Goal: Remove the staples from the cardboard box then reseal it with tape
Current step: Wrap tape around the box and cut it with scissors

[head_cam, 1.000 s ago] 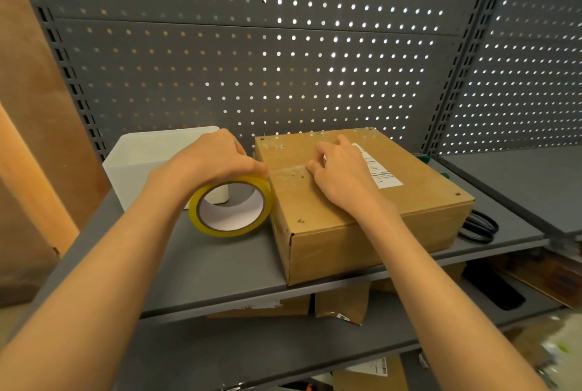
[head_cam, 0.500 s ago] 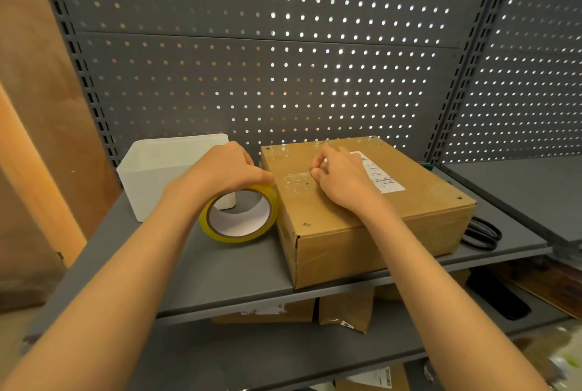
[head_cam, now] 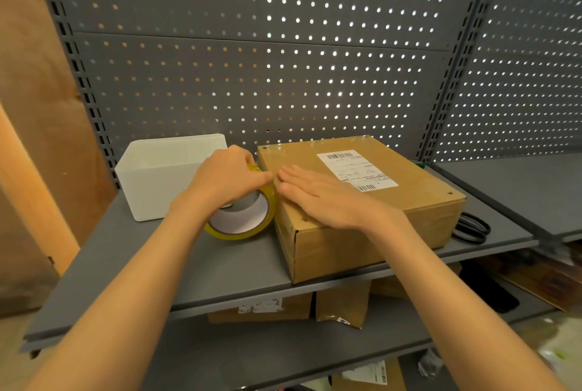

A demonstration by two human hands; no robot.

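Note:
A closed brown cardboard box [head_cam: 415, 211] with a white shipping label lies on the grey shelf [head_cam: 157, 268]. A yellow roll of tape [head_cam: 248, 230] stands against the box's left side. My left hand [head_cam: 226, 179] grips the top of the roll, fingers curled over it at the box's top left edge. My right hand [head_cam: 321, 195] lies flat on the box lid with straight fingers, fingertips near the left edge, pressing on shiny clear tape.
A white open bin [head_cam: 163, 176] stands left of the roll. Black scissors handles [head_cam: 472, 228] lie right of the box. A perforated grey back panel [head_cam: 283, 60] rises behind. Cardboard parcels [head_cam: 340, 305] sit on the lower shelf.
My right hand went from curled fingertips on the lid to a flat palm moving toward the left edge. The left hand and roll stayed beside the box. The camera moved closer.

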